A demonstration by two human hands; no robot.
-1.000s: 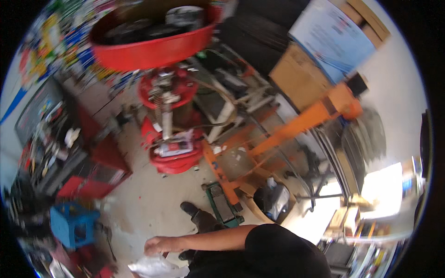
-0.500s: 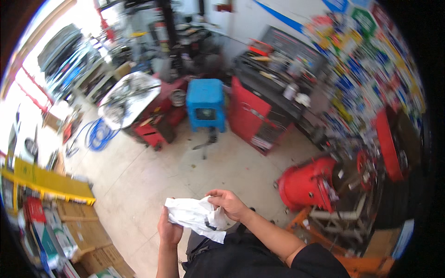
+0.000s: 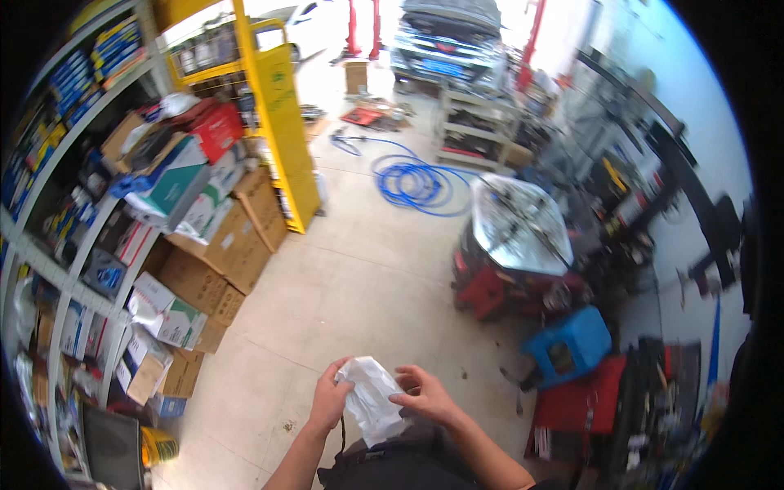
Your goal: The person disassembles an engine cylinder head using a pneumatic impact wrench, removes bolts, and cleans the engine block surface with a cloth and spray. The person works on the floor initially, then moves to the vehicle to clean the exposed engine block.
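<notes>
My left hand grips the left edge of a crumpled white sheet or bag, held at waist height in front of my dark clothing; a dark strip hangs below that hand, and I cannot make out what it is. Opposite it, my right hand has its thumb on the sheet's right side, with the fingers curled near its upper part.
Shelving and stacked cartons line the left beside a yellow rack. Ahead lie a coiled blue hose, a cart and a car. A tyre machine, blue stool and red tool cabinet stand right.
My view has swung leftward, from the red equipment and tool cabinet toward the bright opening with the car. Both hands have come up holding the white sheet, now more upright than half a second ago.
</notes>
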